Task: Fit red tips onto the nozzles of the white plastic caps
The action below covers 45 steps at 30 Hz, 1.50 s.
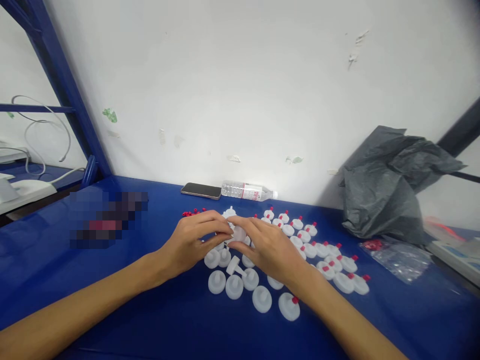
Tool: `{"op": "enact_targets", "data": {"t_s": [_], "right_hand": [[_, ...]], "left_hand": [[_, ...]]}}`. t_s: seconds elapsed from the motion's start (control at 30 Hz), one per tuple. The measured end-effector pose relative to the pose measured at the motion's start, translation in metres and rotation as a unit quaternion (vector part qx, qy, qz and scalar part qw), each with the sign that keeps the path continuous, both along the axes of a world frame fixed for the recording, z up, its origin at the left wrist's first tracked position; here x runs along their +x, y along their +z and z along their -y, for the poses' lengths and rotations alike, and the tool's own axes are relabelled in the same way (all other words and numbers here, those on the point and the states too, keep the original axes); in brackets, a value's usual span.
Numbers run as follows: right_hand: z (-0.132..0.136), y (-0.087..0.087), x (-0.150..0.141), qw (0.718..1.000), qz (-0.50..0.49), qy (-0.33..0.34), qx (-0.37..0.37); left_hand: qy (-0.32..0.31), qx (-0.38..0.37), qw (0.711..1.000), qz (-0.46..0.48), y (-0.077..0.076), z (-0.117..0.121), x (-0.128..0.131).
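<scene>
Forearms: reaching over the worktop, the right one passing close to capped discs; a sinking elbow could be scattering them.
Front discs: lying loose, mostly uncapped, risking a nudge from a dipping wrist.
Left hand and right hand: pinching a white piece between their fingertips; uneven pressure could be making it slip.
Red caps: lying loose beyond, probably scattering if brushed.
Bottle: resting sideways, possibly rolling if bumped.

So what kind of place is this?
Probably a workshop or small-factory workbench: many similar white plastic discs sit on a blue tabletop, near loose red caps, with a blue metal frame at left.
</scene>
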State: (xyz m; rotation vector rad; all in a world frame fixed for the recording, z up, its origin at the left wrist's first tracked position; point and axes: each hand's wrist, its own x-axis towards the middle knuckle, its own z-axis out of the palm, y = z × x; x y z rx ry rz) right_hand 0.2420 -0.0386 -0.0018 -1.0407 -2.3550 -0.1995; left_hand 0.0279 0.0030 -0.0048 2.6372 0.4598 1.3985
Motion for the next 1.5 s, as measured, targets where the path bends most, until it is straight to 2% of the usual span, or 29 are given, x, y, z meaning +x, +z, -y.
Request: {"op": "enact_targets", "data": {"t_s": [0.2,0.3,0.43,0.67,0.87,1.13,1.23,1.37,1.5], "right_hand": [[0.000,0.000,0.002,0.999,-0.027,-0.010,0.031],[0.001,0.000,0.002,0.999,-0.035,0.004,0.022],[0.001,-0.001,0.003,0.996,-0.048,0.019,0.067],[0.004,0.002,0.002,0.994,-0.020,0.033,0.100],[0.015,0.011,-0.006,0.989,-0.025,0.058,0.134],[0.012,0.007,-0.004,0.986,0.026,0.053,0.155],[0.009,0.009,-0.004,0.988,0.032,0.045,0.143],[0.004,0.010,-0.005,0.992,0.016,0.011,0.125],[-0.001,0.005,-0.001,0.995,-0.004,-0.026,0.092]], "left_hand": [[0.013,-0.032,0.999,0.012,0.004,0.000,-0.001],[0.033,-0.035,0.999,0.000,0.001,-0.005,-0.003],[0.050,-0.027,0.997,-0.047,-0.006,-0.011,-0.005],[0.026,-0.057,0.994,-0.089,-0.005,-0.002,-0.006],[0.006,-0.096,0.993,-0.069,0.001,0.006,-0.008],[-0.008,-0.140,0.986,-0.088,-0.002,0.008,-0.008],[0.010,-0.145,0.984,-0.106,0.000,0.005,-0.006],[0.048,-0.108,0.984,-0.135,0.006,-0.007,-0.010],[0.183,-0.082,0.965,-0.166,0.010,-0.030,-0.025]]}}
